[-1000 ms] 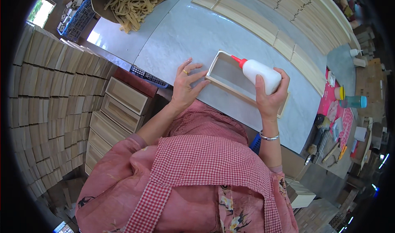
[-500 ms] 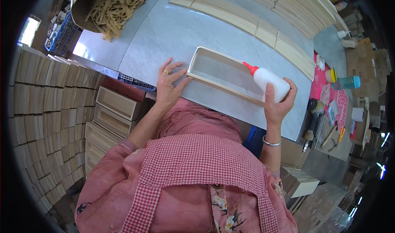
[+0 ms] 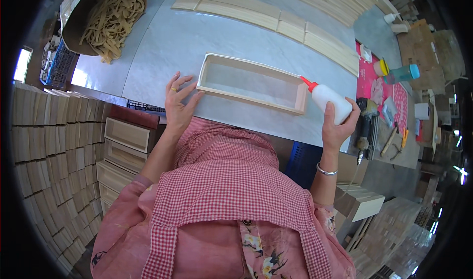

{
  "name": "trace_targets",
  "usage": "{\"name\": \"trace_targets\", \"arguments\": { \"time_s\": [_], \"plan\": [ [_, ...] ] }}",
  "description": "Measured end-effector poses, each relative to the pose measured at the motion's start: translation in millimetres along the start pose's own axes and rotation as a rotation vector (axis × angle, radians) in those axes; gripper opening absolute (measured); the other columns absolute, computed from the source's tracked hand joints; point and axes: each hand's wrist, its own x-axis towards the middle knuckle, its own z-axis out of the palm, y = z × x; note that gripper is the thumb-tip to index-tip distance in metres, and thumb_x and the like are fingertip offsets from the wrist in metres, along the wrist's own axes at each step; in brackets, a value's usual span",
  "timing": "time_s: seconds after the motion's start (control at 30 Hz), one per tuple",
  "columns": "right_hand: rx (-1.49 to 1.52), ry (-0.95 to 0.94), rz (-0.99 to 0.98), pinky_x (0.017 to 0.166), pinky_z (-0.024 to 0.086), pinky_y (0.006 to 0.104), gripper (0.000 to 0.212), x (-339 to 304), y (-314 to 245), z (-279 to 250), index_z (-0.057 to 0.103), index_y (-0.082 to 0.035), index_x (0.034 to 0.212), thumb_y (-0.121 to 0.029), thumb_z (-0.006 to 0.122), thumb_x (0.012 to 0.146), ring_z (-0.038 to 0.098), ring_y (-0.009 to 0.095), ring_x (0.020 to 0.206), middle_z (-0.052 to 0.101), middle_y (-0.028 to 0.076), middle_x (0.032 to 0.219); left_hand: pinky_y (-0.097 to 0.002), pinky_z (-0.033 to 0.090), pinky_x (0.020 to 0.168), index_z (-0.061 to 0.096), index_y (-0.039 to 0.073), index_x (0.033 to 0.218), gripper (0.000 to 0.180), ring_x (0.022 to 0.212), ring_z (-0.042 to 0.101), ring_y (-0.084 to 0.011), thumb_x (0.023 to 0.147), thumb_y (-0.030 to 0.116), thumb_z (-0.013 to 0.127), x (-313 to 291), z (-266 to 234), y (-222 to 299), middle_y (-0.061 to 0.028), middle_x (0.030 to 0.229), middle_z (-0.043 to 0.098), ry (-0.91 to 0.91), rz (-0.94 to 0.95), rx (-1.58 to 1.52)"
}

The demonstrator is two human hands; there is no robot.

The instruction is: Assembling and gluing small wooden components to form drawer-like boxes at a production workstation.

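A narrow rectangular wooden frame (image 3: 251, 100) lies on the pale tabletop in front of me. A white line of glue (image 3: 236, 57) runs along its far rim and around its left end. My right hand (image 3: 339, 127) is wrapped round a white glue bottle (image 3: 326, 100) with a red nozzle. That bottle is tilted, its tip at the frame's far right corner. My left hand (image 3: 180, 101), fingers spread, rests against the frame's left end, with the thumb by the near left corner.
Wooden strips (image 3: 241, 10) lie along the table's far side. A container of tan bands (image 3: 111, 20) stands at far left. Stacked wood pieces (image 3: 54, 146) and finished-looking frames (image 3: 129, 133) are at left. A power tool (image 3: 365, 126) and a hammer (image 3: 389, 140) lie at right.
The glue bottle's tip has travelled rightward along the far rim to the right corner, uncovering the frame's right end. My whole view has shifted, so things appear farther left. The left hand stays by the frame's left end.
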Motion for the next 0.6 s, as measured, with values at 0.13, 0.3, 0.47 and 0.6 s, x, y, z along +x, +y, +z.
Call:
{"name": "trace_targets", "arguments": {
  "time_s": [0.13,0.3,0.47,0.6],
  "plan": [
    [-0.031,0.035,0.003,0.078,0.051,0.0344,0.048,-1,6,-10,0.053,-0.002,0.122,-0.017,0.077,0.084,0.060,0.025,0.086,0.062,0.014,0.105,-0.0420,0.041,0.110,0.076,0.008,0.112,0.031,0.140,0.039,-0.0329,0.081,0.012,0.078,0,0,-1,-0.0073,0.129,0.063,-0.004,0.000,0.008],
    [-0.042,0.043,0.027,0.078,0.051,0.0347,0.046,-6,10,-19,0.053,-0.002,0.121,-0.016,0.077,0.084,0.060,0.025,0.087,0.062,0.014,0.105,-0.0419,0.041,0.111,0.076,0.008,0.111,0.030,0.140,0.039,-0.0326,0.082,0.011,0.079,-2,1,0,-0.0066,0.129,0.063,-0.008,-0.008,0.012],
    [-0.028,0.019,0.054,0.080,0.051,0.0353,0.045,-14,6,-30,0.054,-0.002,0.122,-0.016,0.076,0.085,0.060,0.025,0.089,0.062,0.014,0.108,-0.0418,0.041,0.111,0.076,0.007,0.110,0.029,0.140,0.040,-0.0323,0.081,0.010,0.079,-1,2,1,-0.0060,0.128,0.063,0.002,-0.005,0.003],
    [-0.057,-0.024,0.095,0.086,0.051,0.0360,0.043,-29,-3,-45,0.054,-0.003,0.124,-0.016,0.073,0.087,0.060,0.025,0.095,0.061,0.014,0.113,-0.0417,0.041,0.111,0.076,0.007,0.109,0.029,0.139,0.041,-0.0322,0.080,0.009,0.079,-1,3,-1,-0.0057,0.128,0.063,0.008,0.005,0.022]
  ]
}}
